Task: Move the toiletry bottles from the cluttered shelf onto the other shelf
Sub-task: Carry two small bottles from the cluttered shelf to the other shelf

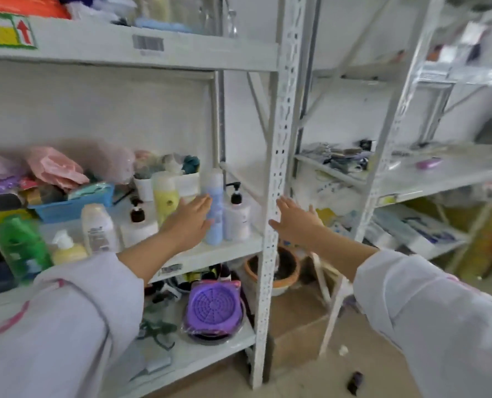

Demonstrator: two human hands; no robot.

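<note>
Several toiletry bottles stand on the cluttered shelf (210,255) at left: a tall blue bottle (214,208), a white pump bottle (237,218) to its right, a yellow bottle (164,195) behind, a second black-pump bottle (138,225), a white bottle (97,228), a yellow pump bottle (66,248) and a green bottle (20,245). My left hand (188,222) is open, its fingers right beside the blue bottle and not wrapped around it. My right hand (295,218) is open, held by the shelf's white upright post (279,156). The other shelf (440,173) is to the right.
A blue basket (72,203), pink bags and a white tub of oddments crowd the back of the left shelf. Below sit a purple round item (213,305) and a clay pot (282,271). The right rack holds scattered small items. A small dark object lies on the floor (355,383).
</note>
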